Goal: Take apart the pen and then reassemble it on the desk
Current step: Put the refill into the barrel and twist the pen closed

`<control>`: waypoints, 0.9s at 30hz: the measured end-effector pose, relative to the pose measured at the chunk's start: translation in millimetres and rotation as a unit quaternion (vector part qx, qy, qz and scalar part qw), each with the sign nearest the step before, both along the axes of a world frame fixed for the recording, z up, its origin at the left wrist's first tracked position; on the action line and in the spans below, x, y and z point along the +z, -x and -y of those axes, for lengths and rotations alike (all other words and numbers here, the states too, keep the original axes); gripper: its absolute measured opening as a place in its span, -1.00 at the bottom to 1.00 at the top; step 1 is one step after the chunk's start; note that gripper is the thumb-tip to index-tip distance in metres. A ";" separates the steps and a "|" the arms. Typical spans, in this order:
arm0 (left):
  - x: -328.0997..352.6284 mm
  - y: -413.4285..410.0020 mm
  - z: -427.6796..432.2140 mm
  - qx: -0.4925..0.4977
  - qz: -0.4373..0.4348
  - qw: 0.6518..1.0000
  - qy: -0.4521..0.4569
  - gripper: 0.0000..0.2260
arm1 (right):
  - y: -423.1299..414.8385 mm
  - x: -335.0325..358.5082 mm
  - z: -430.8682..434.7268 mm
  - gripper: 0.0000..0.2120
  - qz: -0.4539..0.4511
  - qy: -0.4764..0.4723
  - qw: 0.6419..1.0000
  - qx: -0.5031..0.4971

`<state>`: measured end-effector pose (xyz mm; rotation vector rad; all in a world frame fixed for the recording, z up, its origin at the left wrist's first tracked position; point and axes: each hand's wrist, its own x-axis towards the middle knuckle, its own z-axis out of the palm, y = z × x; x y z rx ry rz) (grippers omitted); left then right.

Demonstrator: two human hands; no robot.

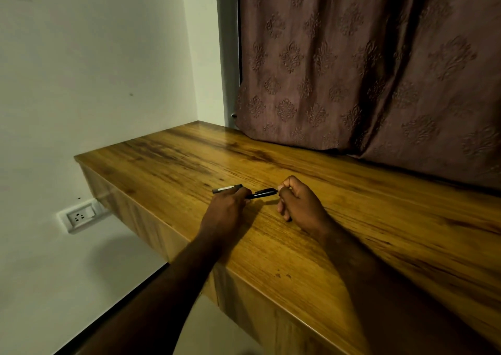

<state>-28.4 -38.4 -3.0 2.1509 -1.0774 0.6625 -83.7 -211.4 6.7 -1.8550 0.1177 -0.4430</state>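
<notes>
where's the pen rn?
Head view, centre of frame: the pen is held between both hands just above the wooden desk, left hand on its left part, right hand pinching its right end.

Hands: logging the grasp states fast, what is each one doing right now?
Left hand: closed on the pen, around its middle.
Right hand: closed, fingertips pinching the pen's right end.

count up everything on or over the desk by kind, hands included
hands: 2 (left hand, right hand)
pen: 1, black, held between both hands
curtain: 1, hem resting on the desk
total: 4
</notes>
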 end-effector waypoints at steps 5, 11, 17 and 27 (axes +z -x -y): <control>-6.3 -5.9 1.6 0.013 0.010 1.000 0.001 -0.75 | -1.6 1.8 1.7 -0.75 0.000 -0.023 1.000 -0.006; -11.9 -14.1 -0.4 0.032 0.026 0.999 -0.008 -0.82 | -20.5 -6.9 21.8 -0.70 -0.011 0.056 0.973 -0.224; -11.8 -16.9 2.8 0.057 0.024 0.998 -0.022 -0.83 | -25.5 -4.2 15.6 -0.74 -0.097 0.284 0.942 -0.152; -9.3 -13.2 2.1 0.066 0.017 0.997 -0.021 -0.73 | -14.3 -0.5 24.9 -0.87 -0.003 -0.076 0.997 -0.032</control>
